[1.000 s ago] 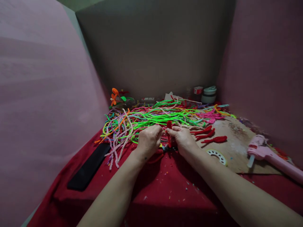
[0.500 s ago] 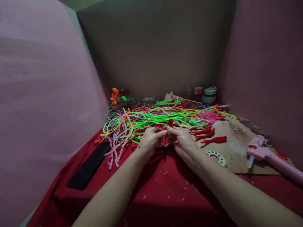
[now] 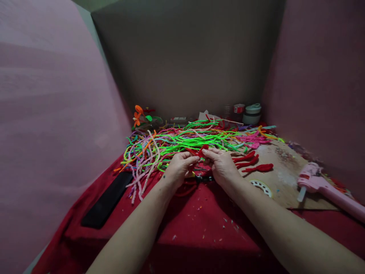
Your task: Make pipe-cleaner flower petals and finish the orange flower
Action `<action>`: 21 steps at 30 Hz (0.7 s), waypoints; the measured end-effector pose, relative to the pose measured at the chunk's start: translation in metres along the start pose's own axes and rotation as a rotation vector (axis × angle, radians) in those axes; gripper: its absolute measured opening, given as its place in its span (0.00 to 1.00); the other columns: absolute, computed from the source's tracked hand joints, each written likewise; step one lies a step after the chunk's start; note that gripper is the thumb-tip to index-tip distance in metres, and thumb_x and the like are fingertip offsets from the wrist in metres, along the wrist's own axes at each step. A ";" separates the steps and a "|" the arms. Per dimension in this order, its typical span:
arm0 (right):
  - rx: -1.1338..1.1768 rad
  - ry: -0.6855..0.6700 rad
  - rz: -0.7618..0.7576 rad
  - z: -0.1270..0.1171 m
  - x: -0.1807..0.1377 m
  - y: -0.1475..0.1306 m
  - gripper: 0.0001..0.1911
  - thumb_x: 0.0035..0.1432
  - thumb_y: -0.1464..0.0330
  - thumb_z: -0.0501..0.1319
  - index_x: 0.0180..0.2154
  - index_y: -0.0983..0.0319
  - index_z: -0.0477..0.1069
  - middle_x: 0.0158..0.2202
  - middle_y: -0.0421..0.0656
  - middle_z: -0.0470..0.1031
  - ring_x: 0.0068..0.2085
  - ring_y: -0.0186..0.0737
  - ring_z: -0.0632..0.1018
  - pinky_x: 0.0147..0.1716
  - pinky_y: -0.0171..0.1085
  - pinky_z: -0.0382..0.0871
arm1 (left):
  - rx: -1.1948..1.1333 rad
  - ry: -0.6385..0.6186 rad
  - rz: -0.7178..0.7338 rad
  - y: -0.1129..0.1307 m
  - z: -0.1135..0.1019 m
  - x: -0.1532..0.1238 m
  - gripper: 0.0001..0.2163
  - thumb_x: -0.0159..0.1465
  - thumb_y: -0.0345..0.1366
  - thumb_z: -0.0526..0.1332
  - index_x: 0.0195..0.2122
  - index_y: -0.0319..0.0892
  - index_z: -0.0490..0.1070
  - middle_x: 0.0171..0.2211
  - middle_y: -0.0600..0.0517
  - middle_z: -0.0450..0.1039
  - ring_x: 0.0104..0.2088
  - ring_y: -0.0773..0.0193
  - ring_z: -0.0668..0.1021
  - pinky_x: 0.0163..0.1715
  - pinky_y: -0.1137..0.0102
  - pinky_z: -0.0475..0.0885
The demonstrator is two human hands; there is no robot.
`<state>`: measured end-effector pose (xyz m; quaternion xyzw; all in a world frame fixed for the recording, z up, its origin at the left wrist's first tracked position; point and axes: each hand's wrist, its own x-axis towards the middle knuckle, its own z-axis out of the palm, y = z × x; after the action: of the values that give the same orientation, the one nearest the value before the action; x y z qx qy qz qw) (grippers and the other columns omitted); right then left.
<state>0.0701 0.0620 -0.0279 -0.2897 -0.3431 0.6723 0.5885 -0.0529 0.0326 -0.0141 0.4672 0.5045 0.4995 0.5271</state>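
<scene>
My left hand and my right hand meet over the red cloth, both with fingers pinched on a bent red pipe cleaner held between them. Right behind the hands lies a big heap of pipe cleaners in green, pink, purple and orange. Three shaped red pipe cleaner pieces lie on the board to the right of my right hand. A dark tool lies under the hands, mostly hidden.
A pink glue gun rests on the brown board at the right. A white curved piece lies near my right wrist. A black flat strip is at the left. An orange pipe-cleaner flower and jars stand at the back wall.
The upright red pipe cleaner has been bent down and now lies lower between my fingertips. Both hands have shifted slightly away from me, staying close together.
</scene>
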 end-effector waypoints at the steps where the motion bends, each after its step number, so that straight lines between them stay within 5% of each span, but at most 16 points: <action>1: -0.020 0.000 -0.002 0.000 0.000 0.000 0.08 0.34 0.70 0.67 0.19 0.66 0.70 0.17 0.35 0.67 0.20 0.27 0.65 0.20 0.30 0.56 | -0.005 -0.007 0.004 0.000 0.000 0.000 0.10 0.48 0.37 0.65 0.22 0.37 0.66 0.16 0.58 0.62 0.14 0.77 0.60 0.15 0.77 0.49; 21: -0.014 -0.068 0.025 0.000 -0.002 0.000 0.08 0.32 0.74 0.66 0.22 0.66 0.72 0.21 0.38 0.72 0.22 0.30 0.70 0.26 0.33 0.64 | -0.040 0.052 0.011 0.001 -0.003 0.002 0.07 0.45 0.33 0.65 0.24 0.36 0.70 0.17 0.56 0.65 0.16 0.76 0.64 0.17 0.77 0.54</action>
<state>0.0702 0.0595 -0.0283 -0.2749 -0.3639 0.6867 0.5661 -0.0563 0.0342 -0.0133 0.4462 0.5054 0.5244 0.5200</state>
